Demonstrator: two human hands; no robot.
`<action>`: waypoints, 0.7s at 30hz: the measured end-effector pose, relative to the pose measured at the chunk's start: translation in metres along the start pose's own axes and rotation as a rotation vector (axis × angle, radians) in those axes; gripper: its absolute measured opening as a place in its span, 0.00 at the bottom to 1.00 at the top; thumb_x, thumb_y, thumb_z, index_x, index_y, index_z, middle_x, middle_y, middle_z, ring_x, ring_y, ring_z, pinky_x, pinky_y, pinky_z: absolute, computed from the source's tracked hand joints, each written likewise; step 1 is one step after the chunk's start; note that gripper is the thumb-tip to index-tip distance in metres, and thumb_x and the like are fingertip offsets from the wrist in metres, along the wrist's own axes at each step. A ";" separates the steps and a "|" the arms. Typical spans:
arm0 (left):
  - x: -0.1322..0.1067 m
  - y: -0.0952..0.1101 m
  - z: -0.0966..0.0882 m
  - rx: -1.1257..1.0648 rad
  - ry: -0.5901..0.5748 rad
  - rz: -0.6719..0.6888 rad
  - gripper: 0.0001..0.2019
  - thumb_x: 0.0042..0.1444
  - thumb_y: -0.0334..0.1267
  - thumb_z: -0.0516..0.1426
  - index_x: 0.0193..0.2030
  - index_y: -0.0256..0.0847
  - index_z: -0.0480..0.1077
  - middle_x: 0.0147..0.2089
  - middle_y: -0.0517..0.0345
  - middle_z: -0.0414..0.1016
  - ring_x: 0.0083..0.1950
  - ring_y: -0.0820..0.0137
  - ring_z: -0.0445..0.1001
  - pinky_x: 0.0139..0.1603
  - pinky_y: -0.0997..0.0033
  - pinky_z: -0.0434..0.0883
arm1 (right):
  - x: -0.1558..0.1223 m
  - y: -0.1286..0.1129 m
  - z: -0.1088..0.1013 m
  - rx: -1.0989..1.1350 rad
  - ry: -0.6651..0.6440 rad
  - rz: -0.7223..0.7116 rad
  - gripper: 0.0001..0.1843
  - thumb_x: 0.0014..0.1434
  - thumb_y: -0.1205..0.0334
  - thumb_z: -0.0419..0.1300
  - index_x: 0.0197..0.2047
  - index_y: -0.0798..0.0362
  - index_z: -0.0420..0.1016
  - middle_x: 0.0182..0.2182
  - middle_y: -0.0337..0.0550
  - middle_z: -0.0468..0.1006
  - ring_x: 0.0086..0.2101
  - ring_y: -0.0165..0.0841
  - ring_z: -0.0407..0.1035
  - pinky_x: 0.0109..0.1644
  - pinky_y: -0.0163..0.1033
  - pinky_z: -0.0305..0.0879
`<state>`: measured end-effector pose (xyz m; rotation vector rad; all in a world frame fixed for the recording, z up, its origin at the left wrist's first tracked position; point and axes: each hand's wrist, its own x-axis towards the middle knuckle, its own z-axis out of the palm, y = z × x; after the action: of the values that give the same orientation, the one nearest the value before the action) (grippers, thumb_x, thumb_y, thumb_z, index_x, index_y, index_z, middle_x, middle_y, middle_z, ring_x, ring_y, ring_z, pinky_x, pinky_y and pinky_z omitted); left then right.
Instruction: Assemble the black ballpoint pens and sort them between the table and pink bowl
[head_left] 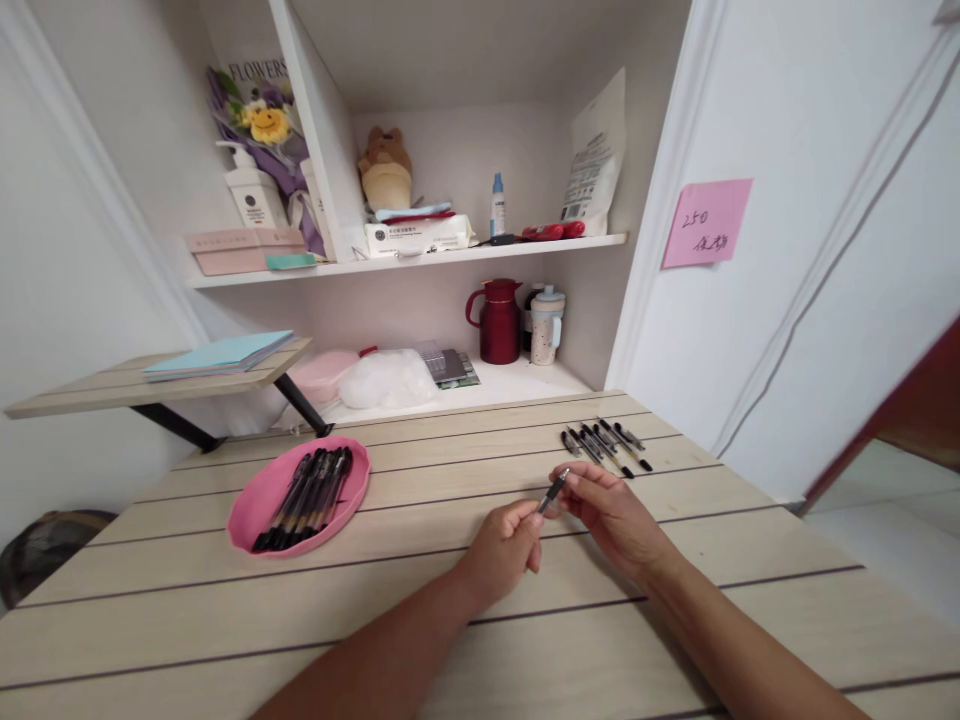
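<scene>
And here we are, centre of the frame, slightly low: a single black pen (553,492), tilted, metal tip up and to the right. The left hand (504,545) has it, thumb and fingers clamped on the lower part of the barrel. In from the lower right comes the right hand's forearm, and the right hand (611,515) is right there at the tip, fingertips gathered around it; whether they grip or merely touch, I cannot tell. Just beyond, right of centre, a loose group of pens (587,448) lies on the slatted tabletop (420,500), some overlapping. Over to the left, a pink tray (251,495) with a wavy rim holds a bunch of dark pens (304,500), side by side on a slant. Top right, a pink sticky note (707,223) hangs on the wall!
</scene>
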<state>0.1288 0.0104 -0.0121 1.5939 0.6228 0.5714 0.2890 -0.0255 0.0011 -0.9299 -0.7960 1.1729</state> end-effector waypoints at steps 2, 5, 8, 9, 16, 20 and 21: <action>0.000 0.000 0.000 -0.017 0.005 -0.010 0.23 0.56 0.48 0.47 0.49 0.33 0.66 0.16 0.67 0.61 0.16 0.81 0.51 0.20 0.78 0.50 | 0.000 0.000 0.000 -0.025 0.007 -0.005 0.12 0.42 0.56 0.66 0.31 0.53 0.75 0.24 0.39 0.74 0.25 0.29 0.66 0.32 0.37 0.61; 0.000 0.002 -0.001 -0.100 0.008 -0.065 0.23 0.55 0.48 0.47 0.50 0.33 0.65 0.16 0.68 0.60 0.14 0.82 0.48 0.17 0.78 0.46 | 0.005 -0.005 -0.008 -0.100 0.018 -0.022 0.15 0.43 0.55 0.65 0.34 0.52 0.74 0.28 0.40 0.75 0.28 0.30 0.67 0.33 0.37 0.61; 0.000 0.005 -0.004 -0.244 0.029 -0.123 0.24 0.54 0.50 0.48 0.51 0.35 0.63 0.16 0.70 0.58 0.13 0.84 0.43 0.15 0.79 0.41 | 0.017 -0.019 -0.024 -0.329 0.206 -0.085 0.16 0.47 0.53 0.61 0.38 0.52 0.72 0.32 0.44 0.76 0.30 0.32 0.69 0.31 0.36 0.60; 0.000 0.006 -0.005 -0.290 0.037 -0.131 0.24 0.53 0.51 0.49 0.50 0.35 0.63 0.17 0.70 0.58 0.13 0.84 0.42 0.15 0.79 0.40 | 0.022 -0.025 -0.030 -0.450 0.307 -0.108 0.15 0.48 0.52 0.59 0.37 0.53 0.72 0.31 0.45 0.76 0.29 0.33 0.69 0.29 0.36 0.59; 0.001 0.008 -0.008 -0.423 0.058 -0.136 0.25 0.50 0.53 0.52 0.49 0.37 0.62 0.18 0.70 0.58 0.13 0.86 0.41 0.15 0.80 0.37 | 0.066 -0.036 -0.028 -1.669 0.350 -0.116 0.11 0.55 0.60 0.50 0.35 0.54 0.72 0.32 0.52 0.77 0.36 0.41 0.70 0.35 0.40 0.60; 0.002 0.007 -0.010 -0.455 0.060 -0.148 0.24 0.51 0.53 0.51 0.49 0.38 0.62 0.17 0.70 0.58 0.13 0.86 0.40 0.15 0.79 0.37 | 0.082 -0.018 -0.006 -1.761 0.305 -0.094 0.11 0.53 0.69 0.51 0.39 0.59 0.70 0.33 0.59 0.76 0.37 0.43 0.71 0.37 0.42 0.61; 0.002 0.006 -0.011 -0.463 0.058 -0.154 0.24 0.51 0.53 0.51 0.49 0.38 0.61 0.18 0.70 0.58 0.13 0.86 0.40 0.15 0.79 0.37 | 0.084 -0.014 -0.002 -1.759 0.303 -0.092 0.12 0.52 0.71 0.51 0.40 0.60 0.70 0.34 0.60 0.76 0.38 0.43 0.71 0.38 0.42 0.61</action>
<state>0.1233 0.0189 -0.0045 1.0889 0.5996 0.5977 0.3142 0.0544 0.0159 -2.3333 -1.5590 -0.0742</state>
